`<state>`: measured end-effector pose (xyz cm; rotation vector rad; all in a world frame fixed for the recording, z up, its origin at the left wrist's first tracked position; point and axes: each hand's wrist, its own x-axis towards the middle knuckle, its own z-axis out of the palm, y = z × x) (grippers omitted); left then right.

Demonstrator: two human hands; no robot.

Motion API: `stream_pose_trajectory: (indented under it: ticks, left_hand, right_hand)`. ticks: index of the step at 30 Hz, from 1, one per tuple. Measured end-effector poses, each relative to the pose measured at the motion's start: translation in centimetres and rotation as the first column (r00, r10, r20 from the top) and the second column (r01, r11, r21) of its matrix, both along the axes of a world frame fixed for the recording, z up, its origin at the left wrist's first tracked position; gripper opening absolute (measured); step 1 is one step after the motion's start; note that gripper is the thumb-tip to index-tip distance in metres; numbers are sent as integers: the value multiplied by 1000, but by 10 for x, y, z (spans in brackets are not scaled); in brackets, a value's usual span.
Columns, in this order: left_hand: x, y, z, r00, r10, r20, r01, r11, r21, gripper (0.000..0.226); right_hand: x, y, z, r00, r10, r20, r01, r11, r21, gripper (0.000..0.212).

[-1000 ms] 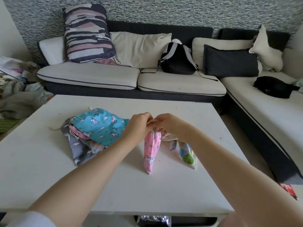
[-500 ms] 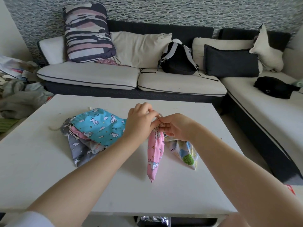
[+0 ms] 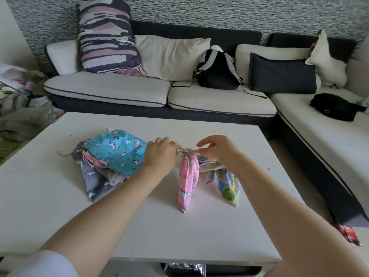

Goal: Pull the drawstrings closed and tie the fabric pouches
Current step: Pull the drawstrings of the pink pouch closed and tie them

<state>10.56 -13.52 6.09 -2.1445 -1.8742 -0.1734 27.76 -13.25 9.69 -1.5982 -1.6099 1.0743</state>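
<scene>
A pink unicorn pouch [image 3: 188,179] hangs over the white table [image 3: 139,226], its neck gathered tight. Its cream drawstring [image 3: 185,150] runs sideways between my hands. My left hand [image 3: 160,154] pinches the left end of the cord and my right hand [image 3: 218,151] pinches the right end. A white pouch with a tree print [image 3: 222,181] lies on the table just behind and right of the pink one. A blue unicorn pouch [image 3: 117,150] tops a pile at the left, over a grey cloud pouch [image 3: 95,182] and another pink one.
A sofa [image 3: 159,92] with cushions and a black backpack [image 3: 216,71] runs behind the table. A black bag [image 3: 335,106] lies on the right seat. Crumpled clothes [image 3: 20,116] sit at the far left. A red wrapper [image 3: 348,234] lies on the floor at the right.
My hands were bunched together over the pink pouch's neck. They have moved apart sideways, drawing the drawstring taut between them, and the pouch hangs a little lower.
</scene>
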Motion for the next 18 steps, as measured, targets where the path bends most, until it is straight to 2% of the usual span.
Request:
stream_pose_trajectory:
  ticks: [2,4,6,8,11,14,16,18]
  left_hand:
    - [-1,0,-5,996,-1,-87,-8,995,-97,20]
    - [-4,0,-8,983,-20,-180,-5,990,-140,24]
    - [-8,4,-9,994,-8,-105,-6,991,-132,25]
    - [-9,4,-2,999,30,-30,-33,992,-122,21]
    - [-13,5,2,1000,-9,17,10,998,-61,15]
    - [-11,3,13,945,-28,327,57,995,-78,29]
    - [1,7,22,817,-24,577,145,976,-164,39]
    - [19,15,22,691,-66,720,255,954,-157,41]
  right_hand:
    - [-2,-1,-2,993,64,99,-68,997,36,17]
    - [-2,-2,-6,987,123,102,-128,991,47,19]
    - [-1,-2,-10,985,143,93,-150,986,76,24]
    - [1,-1,-12,979,141,149,-159,980,120,22]
    - [6,7,-11,966,114,233,-160,968,191,18]
    - [14,19,-10,971,68,229,-126,960,249,23]
    - [18,25,-14,985,10,174,-56,965,256,19]
    - [24,34,-25,991,-69,111,40,968,249,9]
